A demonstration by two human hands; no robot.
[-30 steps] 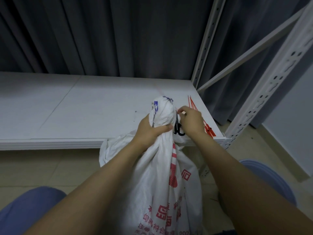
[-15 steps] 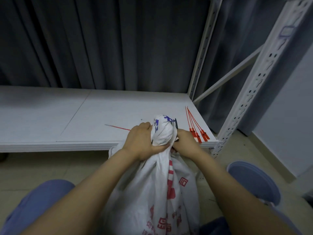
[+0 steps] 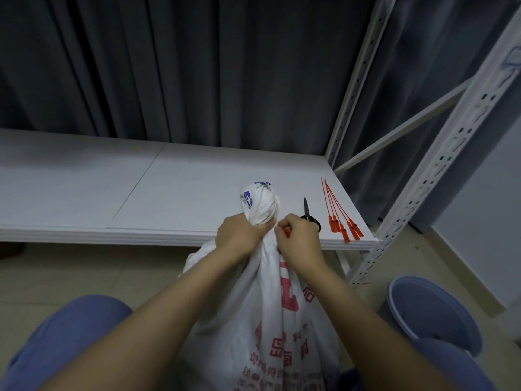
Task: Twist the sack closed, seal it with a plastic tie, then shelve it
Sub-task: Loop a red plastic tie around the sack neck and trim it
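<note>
A: Two hands (image 3: 269, 239) meet at the neck of the white sack (image 3: 270, 311), which stands on the floor against the front edge of the shelf (image 3: 169, 193).

B: What is each hand doing there?

A: The left hand (image 3: 239, 235) is clenched round the twisted neck, just under the bunched top (image 3: 260, 206) that pokes up above the shelf edge. The right hand (image 3: 298, 238) is curled tight against the same neck from the other side, pinching a small red piece, seemingly a plastic tie (image 3: 286, 231); most of it is hidden by the fingers.

B: And the sack itself?

A: Upright, printed with red characters down its front and a little blue on the bunched top. It is not on the shelf; its body hangs below the shelf edge, between the person's knees.

B: What lies on the shelf near the sack?

A: Just right of the sack's top, a pair of scissors (image 3: 308, 214) lies flat, its handles partly behind the right hand. Further right of the sack, a bundle of spare red ties (image 3: 338, 215) is fanned out near the shelf's front corner, beside the perforated upright (image 3: 439, 165).

B: Anything on the floor?

A: A blue bucket (image 3: 434, 314) stands to the right of the sack, below the shelf corner.
</note>
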